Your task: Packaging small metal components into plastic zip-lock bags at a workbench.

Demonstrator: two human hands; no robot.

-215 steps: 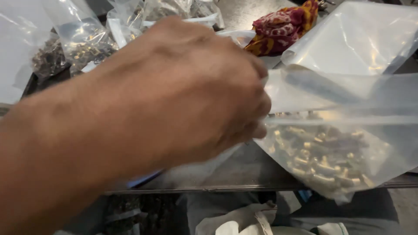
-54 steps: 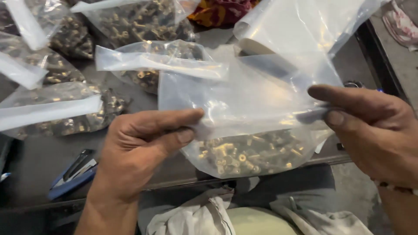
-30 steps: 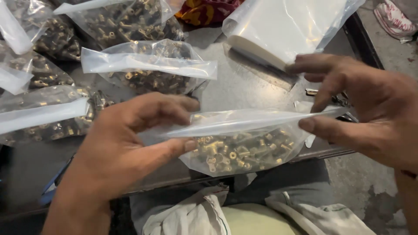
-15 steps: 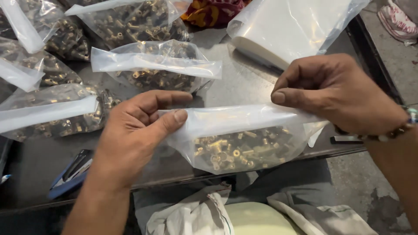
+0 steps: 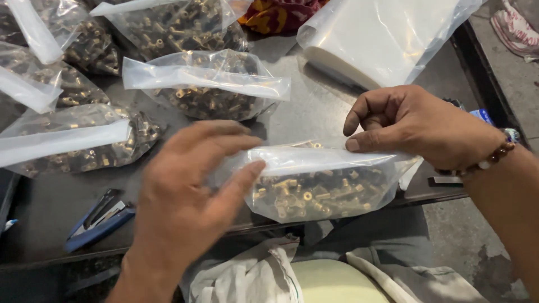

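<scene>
Clear plastic bag (image 5: 320, 188) of small brass fittings is lying at the near edge of the dark table (image 5: 314, 112), its folded top gripped from both ends. We are pinching the fold at its 9 o'clock end with our left hand (image 5: 191, 196), thumb on top, and at its 3 o'clock end with our right hand (image 5: 415, 126). Filled bags (image 5: 208, 84) are sitting at 11 o'clock, a blue stapler (image 5: 98, 219) at 9 o'clock, and a roll of plastic (image 5: 382, 39) at 1 o'clock.

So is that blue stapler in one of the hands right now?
No, the blue stapler lies alone on the table, while the left hand and right hand hold a bag of small brass parts.
</scene>
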